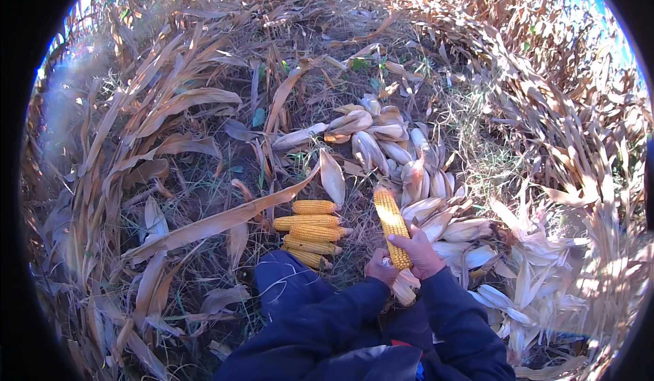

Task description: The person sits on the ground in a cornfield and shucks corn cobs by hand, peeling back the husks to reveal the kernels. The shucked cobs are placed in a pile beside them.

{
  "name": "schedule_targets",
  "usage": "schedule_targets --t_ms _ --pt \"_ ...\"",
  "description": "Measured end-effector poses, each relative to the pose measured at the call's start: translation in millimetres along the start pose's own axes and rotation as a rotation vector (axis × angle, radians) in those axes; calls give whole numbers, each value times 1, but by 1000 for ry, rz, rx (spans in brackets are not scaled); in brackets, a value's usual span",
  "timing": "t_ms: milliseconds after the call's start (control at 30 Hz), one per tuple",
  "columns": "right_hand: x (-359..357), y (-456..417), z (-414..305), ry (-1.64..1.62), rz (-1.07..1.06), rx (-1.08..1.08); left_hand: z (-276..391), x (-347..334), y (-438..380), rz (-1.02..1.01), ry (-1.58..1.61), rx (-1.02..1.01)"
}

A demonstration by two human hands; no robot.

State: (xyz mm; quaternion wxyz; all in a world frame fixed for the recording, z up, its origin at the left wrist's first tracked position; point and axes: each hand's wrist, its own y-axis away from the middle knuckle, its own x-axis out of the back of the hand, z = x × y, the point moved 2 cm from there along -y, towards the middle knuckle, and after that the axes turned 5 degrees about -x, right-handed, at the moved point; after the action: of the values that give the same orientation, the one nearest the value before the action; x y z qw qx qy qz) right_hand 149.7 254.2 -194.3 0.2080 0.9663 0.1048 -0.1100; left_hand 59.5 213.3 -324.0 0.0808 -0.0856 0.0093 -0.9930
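My right hand [422, 252] grips the lower part of a yellow ear of corn [389, 216], whose kernels are bare and whose upper end points away from me. Just left of it, my left hand [382, 267] is closed at the ear's lower end, around pale husk [404, 290] that hangs down below the ear. Several husked yellow ears [312, 233] lie side by side on the ground to the left, beyond my knee. Past the held ear and to its right lies a heap of ears still in dry husks [391, 135].
Loose stripped husks [531, 279] lie on the right. Bundled dry corn stalks [526, 89] curve along the right side, and more stalks and leaves [148, 110] lie along the left. A long dry leaf [225, 223] reaches towards the husked ears. Grass grows between them.
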Motion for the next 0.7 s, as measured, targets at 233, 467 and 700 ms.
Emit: schedule_targets --t_ms 233,467,700 --pt "-66 -53 38 279 -109 -64 -37 -2 -4 19 126 -106" --pt "-109 -110 56 305 -78 -24 -36 13 -13 -12 205 -78" --pt "-152 -85 57 165 -158 -85 -31 25 -20 -33 258 -79"
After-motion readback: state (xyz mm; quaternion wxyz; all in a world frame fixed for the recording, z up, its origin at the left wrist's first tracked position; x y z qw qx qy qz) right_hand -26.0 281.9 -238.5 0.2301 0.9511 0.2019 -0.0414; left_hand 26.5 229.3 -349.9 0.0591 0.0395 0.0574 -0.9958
